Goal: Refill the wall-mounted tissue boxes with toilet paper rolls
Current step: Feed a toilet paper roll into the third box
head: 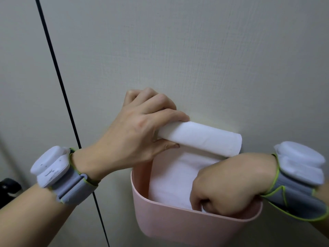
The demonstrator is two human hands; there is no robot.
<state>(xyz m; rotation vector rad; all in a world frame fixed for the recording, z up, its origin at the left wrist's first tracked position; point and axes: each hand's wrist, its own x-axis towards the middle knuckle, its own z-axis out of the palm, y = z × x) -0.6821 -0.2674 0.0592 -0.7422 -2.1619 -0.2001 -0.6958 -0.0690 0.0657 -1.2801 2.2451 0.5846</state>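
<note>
A pink wall-mounted tissue box (178, 223) hangs on the pale wall, open at the top. My left hand (140, 129) grips one end of a white toilet paper roll (201, 138), held sideways just above the box's back edge. My right hand (229, 186) reaches down into the box, fingers curled round a second white roll (170, 182) that stands inside it. The fingertips of that hand are hidden behind the box's front rim. Both wrists wear grey bands with white sensor units.
A black vertical cable (58, 73) runs down the wall to the left of the box. A dark object (8, 188) shows at the left edge. The wall above and right of the box is bare.
</note>
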